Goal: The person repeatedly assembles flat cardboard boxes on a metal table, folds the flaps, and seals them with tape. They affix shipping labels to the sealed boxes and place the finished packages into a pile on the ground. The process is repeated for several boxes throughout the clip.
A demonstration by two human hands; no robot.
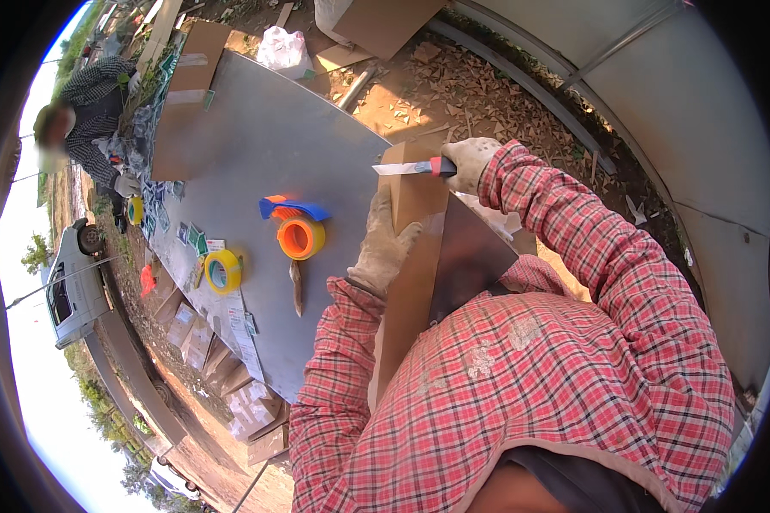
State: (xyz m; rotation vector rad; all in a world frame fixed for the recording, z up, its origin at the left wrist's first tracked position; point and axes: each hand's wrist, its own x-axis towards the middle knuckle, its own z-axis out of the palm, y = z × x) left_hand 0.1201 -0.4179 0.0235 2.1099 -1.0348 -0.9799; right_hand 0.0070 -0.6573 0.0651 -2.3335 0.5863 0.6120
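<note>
A long, narrow cardboard box (417,256) lies along the edge of the grey tabletop, one end reaching back to my plaid shirt. My left hand (385,240), in a pale work glove, grips the box's side with the thumb over the top. In my gloved right hand (471,160) is a knife (403,168) with a dark and red handle. Its bare blade points left across the box's far end; whether it touches the cardboard I cannot tell. Left of the box sit an orange-yellow tape roll (319,239) and a blue and orange tape dispenser (293,207).
Another yellow tape roll (223,270) and a brown stick (296,288) lie on the table (263,134). A flat cardboard sheet (186,115) covers its far side, near a co-worker (96,109). Cardboard scraps (449,90) litter the ground; packed boxes (253,407) stand beyond the left edge.
</note>
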